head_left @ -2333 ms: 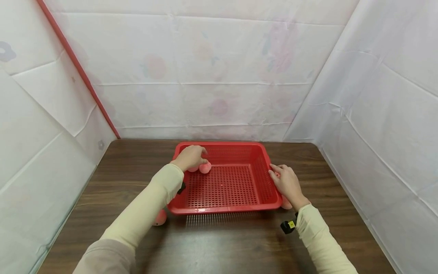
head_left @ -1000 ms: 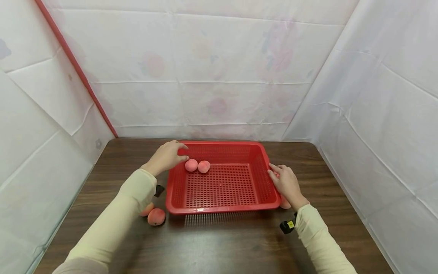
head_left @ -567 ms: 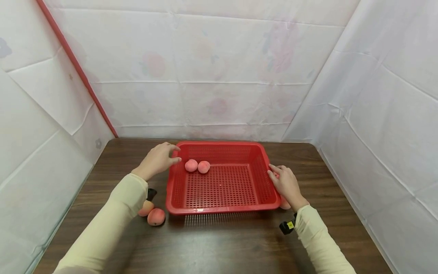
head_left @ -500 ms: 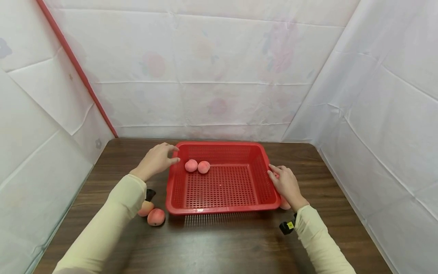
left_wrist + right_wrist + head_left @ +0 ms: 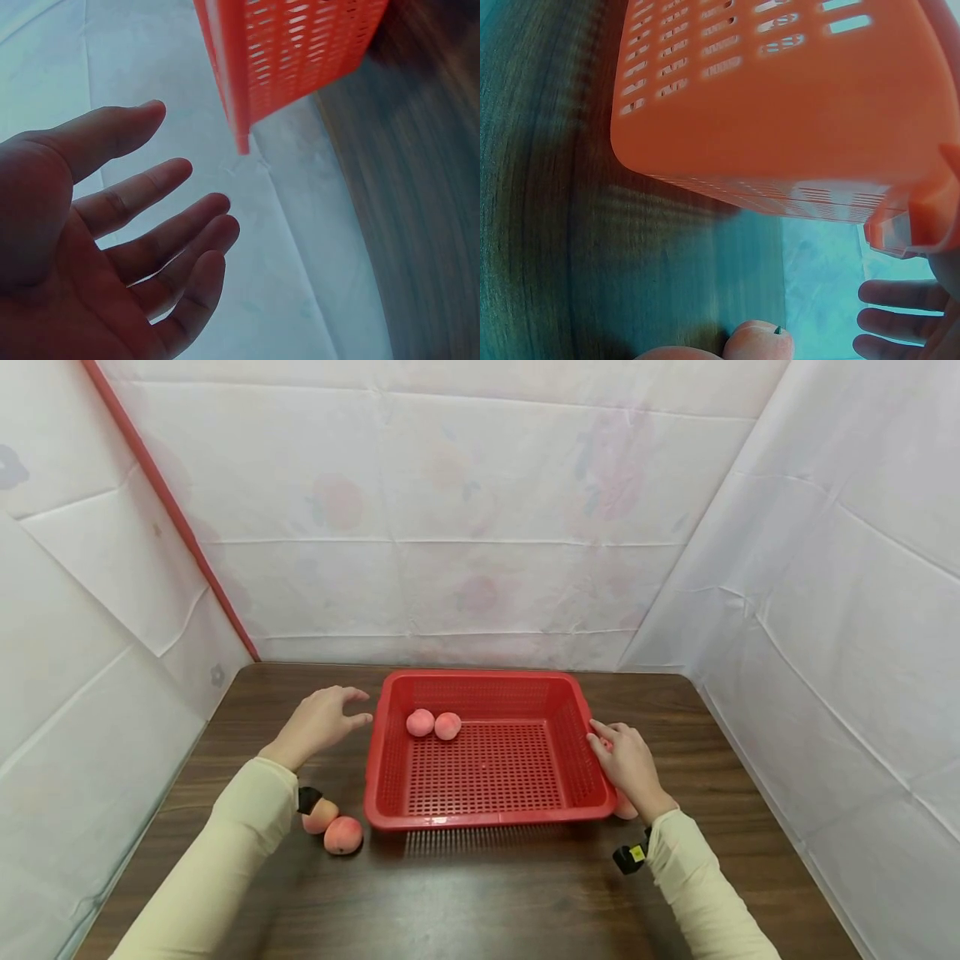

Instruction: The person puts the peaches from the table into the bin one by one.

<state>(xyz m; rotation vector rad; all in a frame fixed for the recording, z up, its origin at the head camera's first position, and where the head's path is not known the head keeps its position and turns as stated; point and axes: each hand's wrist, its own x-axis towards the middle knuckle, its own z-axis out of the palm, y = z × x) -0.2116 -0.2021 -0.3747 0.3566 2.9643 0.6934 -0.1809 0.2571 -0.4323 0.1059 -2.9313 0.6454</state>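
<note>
A red plastic basket (image 5: 492, 817) with a slotted base stands on the table. Two pink peaches, a left one (image 5: 420, 722) and a right one (image 5: 447, 726), lie inside near its back left corner. My left hand (image 5: 318, 724) hangs in the air left of the basket, fingers spread loosely with nothing in them; the left wrist view shows its bare palm (image 5: 82, 300). At the right rim, my right hand (image 5: 630, 764) touches the basket with thumb and index finger. Its other fingers (image 5: 900, 324) stretch out straight in the right wrist view, the thumb mostly hidden there.
Left of the basket, a yellowish peach (image 5: 321, 817) and a redder peach (image 5: 343, 836) rest on the wooden table (image 5: 465, 902). Another peach (image 5: 625, 806) shows beside the right wall, partly hidden by my hand. White cloth walls (image 5: 480, 510) enclose the back and sides.
My left hand was over the peaches inside the basket. It has drawn back left, out past the rim, leaving both peaches there. The right hand stays at the right rim.
</note>
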